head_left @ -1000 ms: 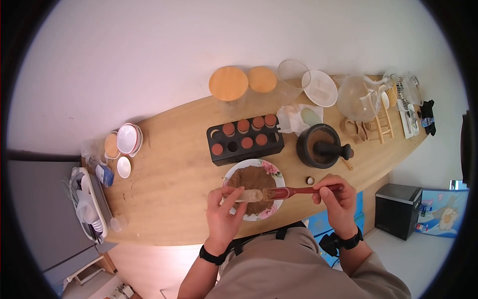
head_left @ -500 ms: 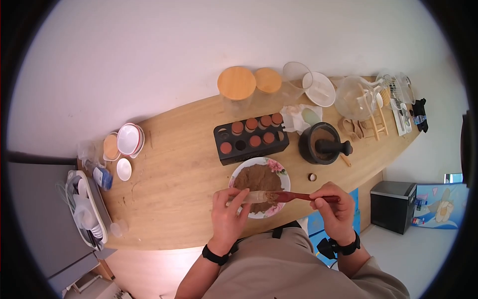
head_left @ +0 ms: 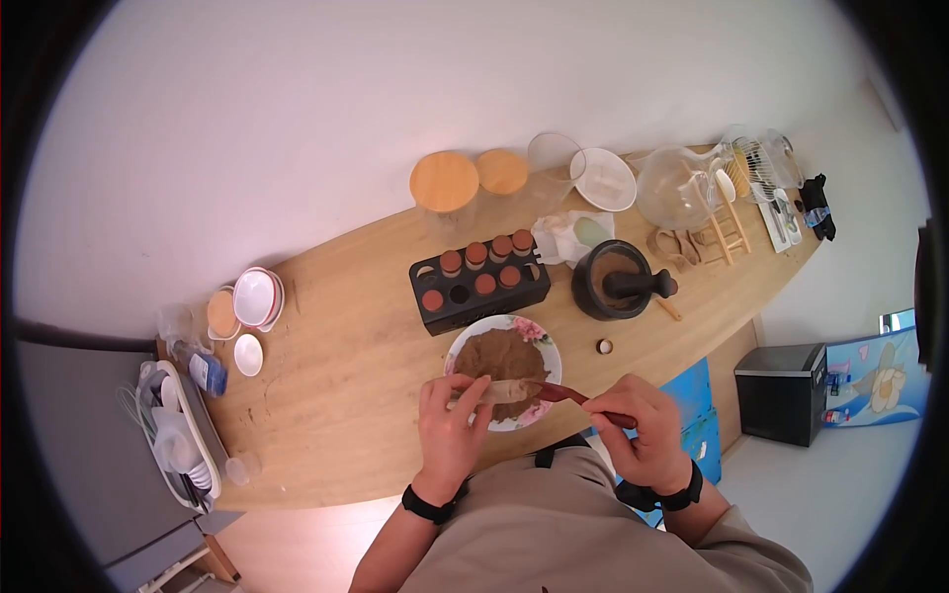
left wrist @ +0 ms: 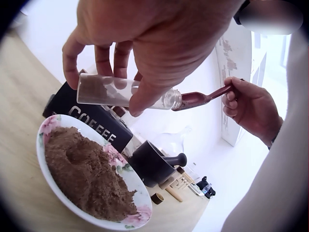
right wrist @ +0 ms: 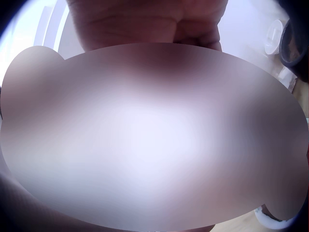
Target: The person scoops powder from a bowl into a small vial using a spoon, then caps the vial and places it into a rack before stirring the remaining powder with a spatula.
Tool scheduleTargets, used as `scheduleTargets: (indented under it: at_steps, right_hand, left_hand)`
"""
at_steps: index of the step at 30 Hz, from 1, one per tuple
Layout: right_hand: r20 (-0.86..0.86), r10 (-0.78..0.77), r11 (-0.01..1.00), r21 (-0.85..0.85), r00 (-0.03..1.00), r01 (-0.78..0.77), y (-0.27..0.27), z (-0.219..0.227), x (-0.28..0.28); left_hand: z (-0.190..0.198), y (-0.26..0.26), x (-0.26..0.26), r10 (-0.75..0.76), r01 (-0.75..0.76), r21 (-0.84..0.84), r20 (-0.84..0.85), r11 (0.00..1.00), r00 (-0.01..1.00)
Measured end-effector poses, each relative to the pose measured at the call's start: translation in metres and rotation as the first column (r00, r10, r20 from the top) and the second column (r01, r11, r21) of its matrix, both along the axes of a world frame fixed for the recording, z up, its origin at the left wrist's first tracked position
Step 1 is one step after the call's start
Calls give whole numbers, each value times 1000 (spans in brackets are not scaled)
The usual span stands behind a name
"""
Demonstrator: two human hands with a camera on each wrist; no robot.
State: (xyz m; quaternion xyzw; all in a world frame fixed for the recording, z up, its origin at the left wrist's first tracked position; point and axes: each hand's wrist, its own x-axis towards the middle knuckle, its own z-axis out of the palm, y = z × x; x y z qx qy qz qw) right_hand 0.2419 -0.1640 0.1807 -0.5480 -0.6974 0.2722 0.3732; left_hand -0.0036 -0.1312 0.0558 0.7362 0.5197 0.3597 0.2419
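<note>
Over the floral plate (head_left: 550, 368), heaped with brown powder (left wrist: 87, 174), my left hand (head_left: 450, 427) holds a clear glass vial (left wrist: 94, 91) nearly level between thumb and fingers. The vial's open mouth points right. My right hand (head_left: 641, 435) grips the handle of a dark red scoop (left wrist: 194, 99), whose tip meets the vial's mouth. In the head view the scoop slants, handle end nearer my body. A blurred patch hides most of the right wrist view; part of the palm (right wrist: 145, 24) shows above it.
Behind the plate stands a black rack (head_left: 473, 308) of corked vials, marked COFFEE. To its right are a dark mortar with pestle (head_left: 605, 296) and a small ring-like cap (head_left: 605, 347). Wood-lidded jars (head_left: 444, 183) line the wall. Small white bowls (head_left: 248, 355) sit at left.
The right hand has come left, closer to the vial, and the scoop has gone from nearly level to slanted in the head view. The left hand keeps its hold on the vial.
</note>
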Motion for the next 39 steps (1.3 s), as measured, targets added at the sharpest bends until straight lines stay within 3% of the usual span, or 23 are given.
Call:
scheduleTargets:
  at_steps: [5,8,15,29,33,35,39]
  right_hand:
    - [165,65,993,86,984,-80,-5,3,-4]
    - [193,74,974,194,978,-112,-5,-1,-8]
    - [276,52,962,244,960,-123,-16,-1,-10]
    - [68,-97,982,168,993,84,-23,-2,-9]
    - [51,-58,987,153,997,49,-22,-3,-8]
    - [-23,-144,981,124,989,146,-24,-4,-7]
    - [4,-78,987,138,997,77,-21,-5,-2]
  left_hand:
    - [2,3,4,-21,20,42,4,999,1000]
    - [2,5,5,-45,45,47,-14,998,999]
    - [4,11,7,-99,99,17,-14,995,995]
    - [4,13,4,-146,144,-67,-28,987,989]
    - [5,13,3,-145,142,-59,-35,988,989]
    - [7,12,4,-132,130,-54,-37,990,991]
    - [5,13,5,-136,134,-47,-45,990,990]
